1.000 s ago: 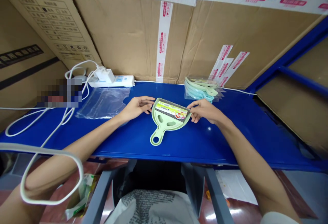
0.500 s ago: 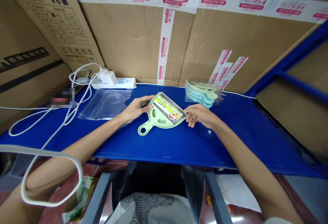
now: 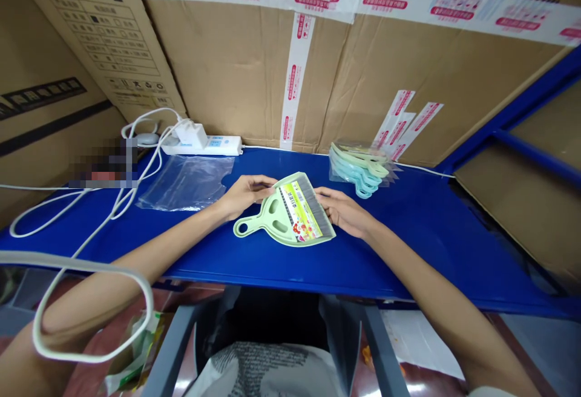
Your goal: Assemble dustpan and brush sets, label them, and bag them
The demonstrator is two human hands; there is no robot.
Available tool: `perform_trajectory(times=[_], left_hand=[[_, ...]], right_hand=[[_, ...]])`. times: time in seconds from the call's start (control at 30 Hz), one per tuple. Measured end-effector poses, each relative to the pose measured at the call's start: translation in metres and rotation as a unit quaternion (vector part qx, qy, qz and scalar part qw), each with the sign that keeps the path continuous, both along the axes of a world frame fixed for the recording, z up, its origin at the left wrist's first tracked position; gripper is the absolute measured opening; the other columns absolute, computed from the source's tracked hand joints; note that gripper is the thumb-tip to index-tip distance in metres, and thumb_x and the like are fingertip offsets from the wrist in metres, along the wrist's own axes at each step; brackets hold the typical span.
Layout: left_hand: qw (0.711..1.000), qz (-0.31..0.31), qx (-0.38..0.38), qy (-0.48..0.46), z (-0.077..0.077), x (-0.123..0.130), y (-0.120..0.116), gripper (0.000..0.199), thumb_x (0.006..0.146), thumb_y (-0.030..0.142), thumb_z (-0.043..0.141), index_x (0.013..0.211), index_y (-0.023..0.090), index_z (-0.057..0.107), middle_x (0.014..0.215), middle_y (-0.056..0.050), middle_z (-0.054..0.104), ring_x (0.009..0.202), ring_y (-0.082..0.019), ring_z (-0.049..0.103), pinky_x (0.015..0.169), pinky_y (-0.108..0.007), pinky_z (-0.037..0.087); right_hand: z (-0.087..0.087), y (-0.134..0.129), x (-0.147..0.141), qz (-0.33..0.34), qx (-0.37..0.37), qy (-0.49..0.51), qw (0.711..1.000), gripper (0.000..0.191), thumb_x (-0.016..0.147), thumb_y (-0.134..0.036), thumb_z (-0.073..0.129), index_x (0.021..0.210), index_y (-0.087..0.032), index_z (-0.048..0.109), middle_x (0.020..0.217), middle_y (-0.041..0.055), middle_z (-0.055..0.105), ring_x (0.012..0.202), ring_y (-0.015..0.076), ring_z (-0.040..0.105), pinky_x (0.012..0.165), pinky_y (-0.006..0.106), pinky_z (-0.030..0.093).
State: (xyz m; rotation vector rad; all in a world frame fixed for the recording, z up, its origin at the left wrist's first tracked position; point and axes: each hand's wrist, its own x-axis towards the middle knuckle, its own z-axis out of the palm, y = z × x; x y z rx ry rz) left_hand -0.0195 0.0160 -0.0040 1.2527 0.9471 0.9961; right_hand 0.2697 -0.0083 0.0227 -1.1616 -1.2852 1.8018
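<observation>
A light green dustpan (image 3: 267, 216) with a small brush nested in it lies over the blue table, its ring handle pointing left and its bristle edge to the right. A yellow and white label with red pictures covers part of the brush. My left hand (image 3: 246, 196) grips the dustpan's upper left edge between thumb and fingers. At the right edge, by the bristles, my right hand (image 3: 342, 209) holds the set, its fingertips partly hidden behind it.
Bagged green and light blue dustpans (image 3: 358, 167) lie at the back right of the table (image 3: 408, 252). A clear plastic bag (image 3: 186, 182) lies flat at the left, near a white power strip (image 3: 222, 144). White cables (image 3: 145, 185) loop across the left side. Cardboard (image 3: 236, 70) stands behind.
The dustpan has turned anticlockwise, so its handle now points more to the left. My right hand has moved left along its edge.
</observation>
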Motion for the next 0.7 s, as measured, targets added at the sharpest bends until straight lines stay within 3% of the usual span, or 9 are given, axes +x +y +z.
perform_trajectory(times=[0.13, 0.47, 0.7], left_hand=[[1.0, 0.007, 0.007, 0.012, 0.001, 0.001, -0.001, 0.056, 0.061, 0.05, 0.105, 0.102, 0.017, 0.086, 0.097, -0.008, 0.083, 0.087, -0.02, 0.074, 0.08, -0.032, 0.058], [0.999, 0.016, 0.032, 0.021, 0.003, -0.012, 0.012, 0.062, 0.073, 0.06, 0.097, 0.11, 0.013, 0.081, 0.103, -0.01, 0.08, 0.089, -0.023, 0.077, 0.086, -0.041, 0.065], [0.999, -0.017, -0.014, 0.03, 0.012, -0.012, 0.006, 0.068, 0.084, 0.066, 0.089, 0.129, 0.017, 0.077, 0.123, -0.015, 0.078, 0.081, -0.02, 0.074, 0.061, -0.029, 0.058]], right_hand=[[-0.003, -0.003, -0.004, -0.024, 0.002, -0.022, 0.999, 0.019, 0.099, -0.027, 0.076, 0.117, -0.021, 0.074, 0.089, 0.0022, 0.081, 0.066, 0.014, 0.072, 0.061, 0.023, 0.059], [-0.012, 0.002, -0.004, -0.087, 0.011, -0.008, 0.996, 0.02, 0.098, -0.024, 0.073, 0.117, -0.018, 0.078, 0.091, 0.0058, 0.083, 0.071, 0.0182, 0.075, 0.066, 0.027, 0.059], [-0.014, 0.008, -0.003, -0.148, 0.031, 0.011, 0.988, 0.021, 0.099, -0.02, 0.07, 0.118, -0.02, 0.077, 0.089, 0.0041, 0.083, 0.072, 0.0189, 0.077, 0.071, 0.029, 0.061]])
